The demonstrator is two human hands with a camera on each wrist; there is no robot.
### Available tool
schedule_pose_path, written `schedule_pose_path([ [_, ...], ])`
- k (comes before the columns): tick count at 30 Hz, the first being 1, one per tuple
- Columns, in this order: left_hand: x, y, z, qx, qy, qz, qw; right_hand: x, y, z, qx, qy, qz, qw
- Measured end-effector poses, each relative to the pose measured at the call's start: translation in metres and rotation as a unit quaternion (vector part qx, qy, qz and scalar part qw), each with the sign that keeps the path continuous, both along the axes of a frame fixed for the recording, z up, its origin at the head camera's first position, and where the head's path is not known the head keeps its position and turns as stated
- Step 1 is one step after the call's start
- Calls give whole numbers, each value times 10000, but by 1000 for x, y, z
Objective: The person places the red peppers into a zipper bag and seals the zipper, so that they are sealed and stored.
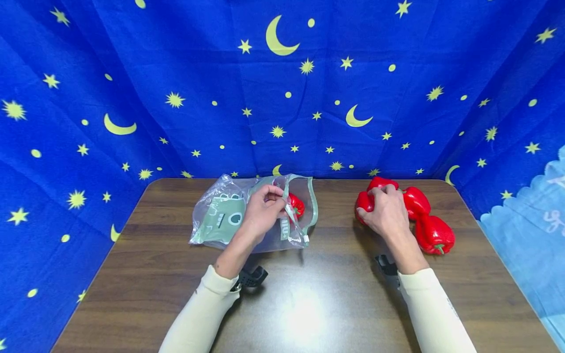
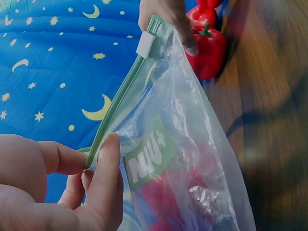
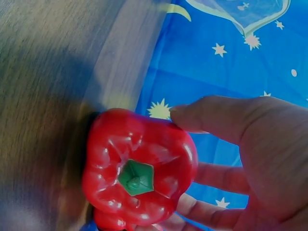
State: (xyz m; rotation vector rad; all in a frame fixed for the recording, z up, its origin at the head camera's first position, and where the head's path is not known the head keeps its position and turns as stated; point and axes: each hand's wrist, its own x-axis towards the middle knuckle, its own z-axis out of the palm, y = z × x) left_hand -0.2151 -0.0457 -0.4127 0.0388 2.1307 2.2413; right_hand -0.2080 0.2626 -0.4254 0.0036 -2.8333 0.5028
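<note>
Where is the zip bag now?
In the head view, the zip bag lies mainly left of centre, pinched by the left hand, red peppers to its right.

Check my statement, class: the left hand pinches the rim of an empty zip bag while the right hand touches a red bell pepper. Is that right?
The zip bag is not empty: the head view shows a red bell pepper inside. The left hand does pinch the bag's rim, and the right hand touches another red bell pepper.
</note>
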Motion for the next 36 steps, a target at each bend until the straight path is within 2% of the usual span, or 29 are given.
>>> schedule_pose_path([
  [4,-1,0,-1,51,-98,-30,9999,1,1,2,-24,-180,51,9998],
  [11,1,0,0,67,-124,-19,9999,2,-1,8,-29,-818,161,9965],
  [16,2,1,-1,27,-54,-16,10000,3,-4,10,-23,-957,272,9950],
  [26,2,-1,-1,-178,276,-77,9994,4,-6,11,-303,-883,377,9949],
  [30,2,0,0,-75,230,-109,9996,6,-10,15,-498,-878,450,9939],
  [36,3,0,1,-22,180,-97,9998,9,-15,21,-821,-538,826,9917],
])
